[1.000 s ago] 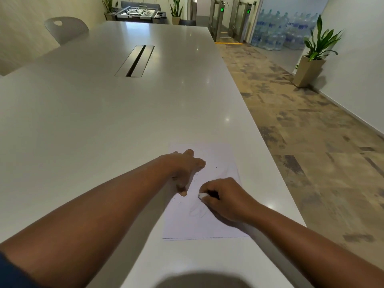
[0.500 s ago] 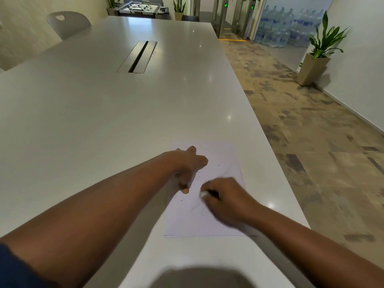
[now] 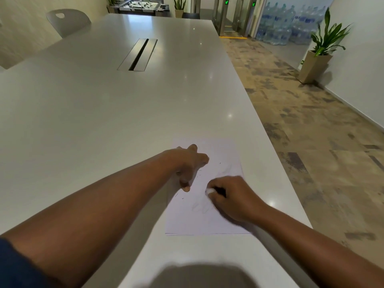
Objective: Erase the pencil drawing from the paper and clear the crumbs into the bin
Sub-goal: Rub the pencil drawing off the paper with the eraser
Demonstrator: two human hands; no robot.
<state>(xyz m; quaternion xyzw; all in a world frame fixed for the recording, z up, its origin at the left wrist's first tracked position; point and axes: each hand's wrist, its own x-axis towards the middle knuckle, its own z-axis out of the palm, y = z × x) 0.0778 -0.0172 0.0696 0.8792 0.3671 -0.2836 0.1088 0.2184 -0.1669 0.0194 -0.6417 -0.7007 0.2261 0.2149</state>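
Note:
A white sheet of paper [image 3: 207, 223] lies on the white table [image 3: 104, 113] near its right edge. Faint pencil lines [image 3: 202, 205] show on its middle, and small dark crumbs [image 3: 182, 197] lie near its left edge. My left hand [image 3: 187, 163] presses down on the paper's upper left part with spread fingers. My right hand [image 3: 230, 197] pinches a small white eraser [image 3: 209, 191], whose tip touches the sheet just above the pencil lines. No bin is in view.
A metal cable slot [image 3: 138, 54] is set into the table's middle. The table's right edge runs close beside the paper, with patterned floor beyond. A grey chair [image 3: 68, 21] stands at the far left. A potted plant [image 3: 320, 53] stands by the right wall.
My right hand with the eraser has shifted back and forth over the middle of the sheet. The left hand stays pressed on the paper.

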